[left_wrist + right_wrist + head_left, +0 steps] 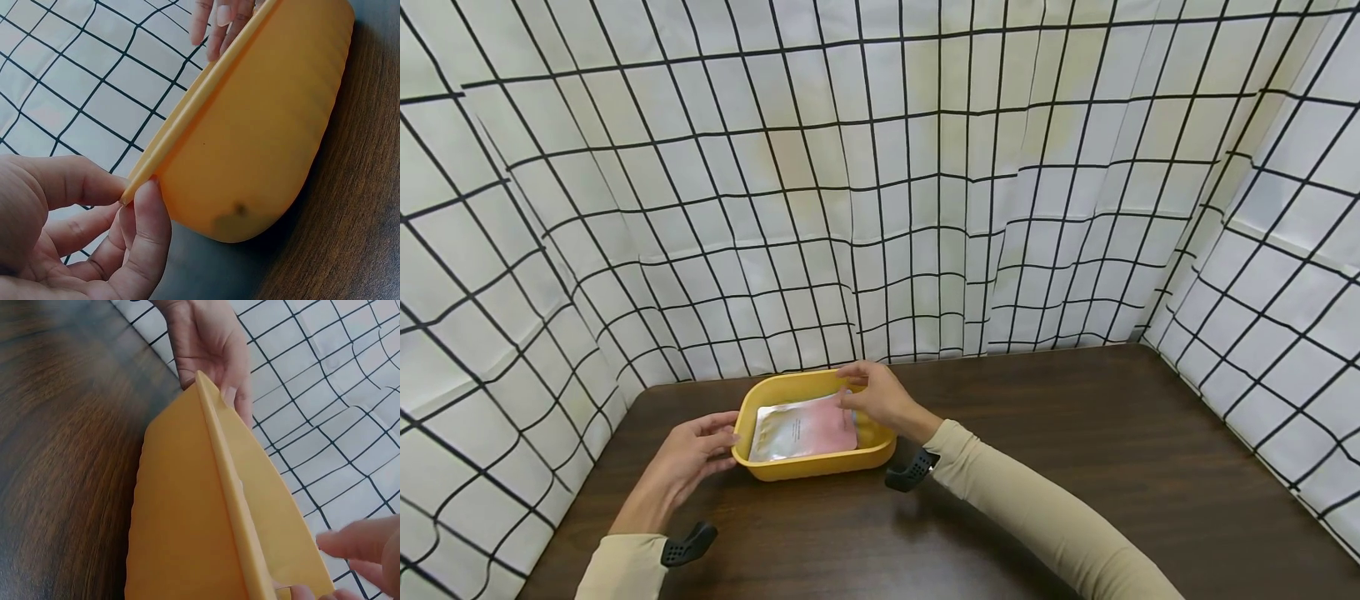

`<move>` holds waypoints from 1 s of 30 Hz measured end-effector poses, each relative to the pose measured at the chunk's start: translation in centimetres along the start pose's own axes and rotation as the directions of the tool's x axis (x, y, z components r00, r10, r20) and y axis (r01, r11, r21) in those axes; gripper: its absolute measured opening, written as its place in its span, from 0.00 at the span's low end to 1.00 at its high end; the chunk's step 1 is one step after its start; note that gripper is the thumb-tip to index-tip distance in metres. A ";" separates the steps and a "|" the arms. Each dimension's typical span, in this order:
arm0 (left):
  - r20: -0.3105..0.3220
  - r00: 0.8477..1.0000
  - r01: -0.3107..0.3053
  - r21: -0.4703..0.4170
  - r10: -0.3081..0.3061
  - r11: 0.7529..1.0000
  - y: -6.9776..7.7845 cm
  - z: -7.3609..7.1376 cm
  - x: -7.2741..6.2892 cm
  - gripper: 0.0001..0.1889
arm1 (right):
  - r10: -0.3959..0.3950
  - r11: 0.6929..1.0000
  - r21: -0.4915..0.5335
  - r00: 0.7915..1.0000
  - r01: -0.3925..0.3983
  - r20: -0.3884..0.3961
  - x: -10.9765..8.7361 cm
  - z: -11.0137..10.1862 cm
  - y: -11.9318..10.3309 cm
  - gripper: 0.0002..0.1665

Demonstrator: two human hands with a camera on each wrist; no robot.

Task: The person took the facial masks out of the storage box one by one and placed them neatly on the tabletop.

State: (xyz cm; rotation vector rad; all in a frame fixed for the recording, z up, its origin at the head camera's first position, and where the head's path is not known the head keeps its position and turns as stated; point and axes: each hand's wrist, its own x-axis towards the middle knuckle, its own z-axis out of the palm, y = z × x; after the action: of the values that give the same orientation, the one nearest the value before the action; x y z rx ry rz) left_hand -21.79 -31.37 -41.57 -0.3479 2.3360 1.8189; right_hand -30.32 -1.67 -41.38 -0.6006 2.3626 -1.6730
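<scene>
A yellow plastic tub [820, 467] with rounded corners stands on the dark table. Inside it lies a flat, shiny pink and silver pouch [820, 429] with small print on its face. At the tub's left end my left hand [696, 450] pinches the rim between thumb and fingers, seen closely in the left wrist view. My right hand [883, 400] reaches over the right end of the tub, thumb and fingers spread apart. Its thumb overlaps the pouch's upper right corner in the head view. In the right wrist view, the tub's near wall hides the pouch.
The brown wood-grain table [1075, 467] extends right of the tub and in front of it. White cloth with a black grid [910, 208] hangs behind the table and along both sides. A black band [913, 471] sits at the right wrist, another black band [688, 546] at the left.
</scene>
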 end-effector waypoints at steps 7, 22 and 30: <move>0.008 1.000 -0.008 -0.015 0.008 1.000 -0.2 -0.2 0.1 0.30 | 0.108 0.994 0.030 0.993 -0.109 0.057 0.2 0.5 -0.2 0.32; 0.029 0.999 -0.025 -0.026 0.026 0.999 -0.6 -0.3 0.2 0.31 | 0.138 0.985 0.081 0.981 -0.150 0.140 0.4 1.4 -0.6 0.26; 0.019 1.000 -0.016 -0.027 0.016 0.999 -0.3 -0.1 0.1 0.30 | 0.136 0.981 0.115 0.978 -0.155 0.156 0.4 1.6 -0.7 0.15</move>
State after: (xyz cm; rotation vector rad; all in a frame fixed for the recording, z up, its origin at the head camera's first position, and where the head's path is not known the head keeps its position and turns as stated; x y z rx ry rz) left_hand -21.77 -31.58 -41.83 -0.3147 2.3098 1.8546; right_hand -29.89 -3.42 -41.30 -0.4970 2.1254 -1.6391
